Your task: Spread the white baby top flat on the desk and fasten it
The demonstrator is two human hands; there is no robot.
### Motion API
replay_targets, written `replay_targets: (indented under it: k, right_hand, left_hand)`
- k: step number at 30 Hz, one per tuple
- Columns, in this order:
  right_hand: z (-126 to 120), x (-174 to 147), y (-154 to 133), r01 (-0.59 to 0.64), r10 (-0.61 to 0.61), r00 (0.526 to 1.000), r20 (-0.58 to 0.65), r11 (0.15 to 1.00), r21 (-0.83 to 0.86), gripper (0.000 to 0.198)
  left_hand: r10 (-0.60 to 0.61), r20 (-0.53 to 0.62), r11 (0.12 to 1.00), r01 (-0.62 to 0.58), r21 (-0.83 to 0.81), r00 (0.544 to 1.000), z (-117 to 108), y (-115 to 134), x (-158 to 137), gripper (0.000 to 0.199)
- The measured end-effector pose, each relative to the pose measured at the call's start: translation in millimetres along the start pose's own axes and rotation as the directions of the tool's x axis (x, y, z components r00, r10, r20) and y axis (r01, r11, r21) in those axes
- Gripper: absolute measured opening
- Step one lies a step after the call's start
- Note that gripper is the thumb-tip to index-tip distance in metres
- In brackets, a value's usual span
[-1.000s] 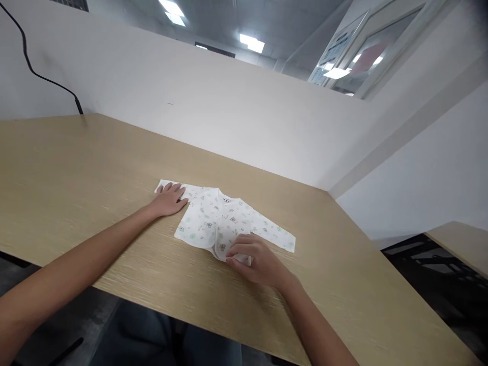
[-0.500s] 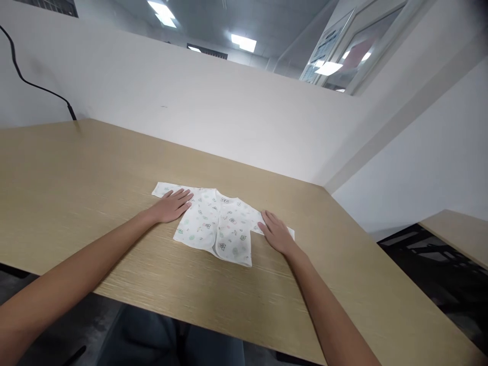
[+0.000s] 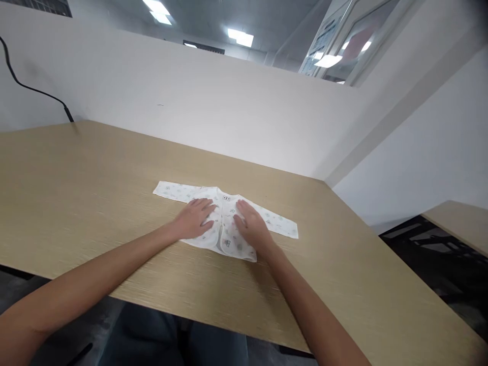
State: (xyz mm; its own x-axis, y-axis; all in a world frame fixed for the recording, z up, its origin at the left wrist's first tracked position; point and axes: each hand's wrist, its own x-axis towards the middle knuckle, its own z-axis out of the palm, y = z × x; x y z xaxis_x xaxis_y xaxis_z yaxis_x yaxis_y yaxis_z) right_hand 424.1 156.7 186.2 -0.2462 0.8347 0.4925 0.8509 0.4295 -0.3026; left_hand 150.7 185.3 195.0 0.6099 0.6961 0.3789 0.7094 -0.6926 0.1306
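The jacket lies on the table. On its left half rests the left hand; on its right half, the right hand. Behind the jacket stands the wall; behind and far to its left, the cable. Well to its right is another tabletop; before it, the person's legs.

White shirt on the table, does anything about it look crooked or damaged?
No damage shows, though the left hand and right hand cover part of the shirt. Only its front opening looks slightly askew, gaping toward the bottom.
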Motion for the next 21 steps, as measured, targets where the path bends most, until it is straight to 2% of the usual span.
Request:
replay_targets:
  k: [4,8,12,16,19,21]
  right_hand:
    - [17,-11,-19,0.041,-0.019,0.965,0.261,0.996,-0.081,0.059]
    - [17,-24,-20,0.053,-0.004,0.94,0.341,0.99,-0.134,0.069]
    - [16,-29,-19,0.035,0.019,0.951,0.309,0.985,-0.169,0.071]
    - [17,-30,-20,0.013,0.026,0.967,0.252,0.988,-0.153,0.067]
    - [13,-30,-24,0.038,-0.024,0.988,0.154,0.995,-0.087,0.055]
    - [9,-28,-28,0.082,-0.081,0.994,0.078,0.996,-0.018,0.04]
  left_hand:
    - [0.032,0.167,0.999,-0.029,-0.019,0.985,17,9,-3,0.061]
    - [0.02,0.238,0.999,-0.01,-0.043,0.971,18,4,-9,0.068]
    - [0.034,0.273,0.998,-0.016,-0.068,0.961,15,3,-12,0.07]
    - [0.028,0.257,0.998,-0.012,-0.065,0.966,19,2,-13,0.078]
    - [0.029,0.245,0.999,-0.019,-0.043,0.969,19,3,-13,0.086]
    - [0.04,0.22,0.999,-0.037,-0.017,0.975,15,7,-13,0.088]
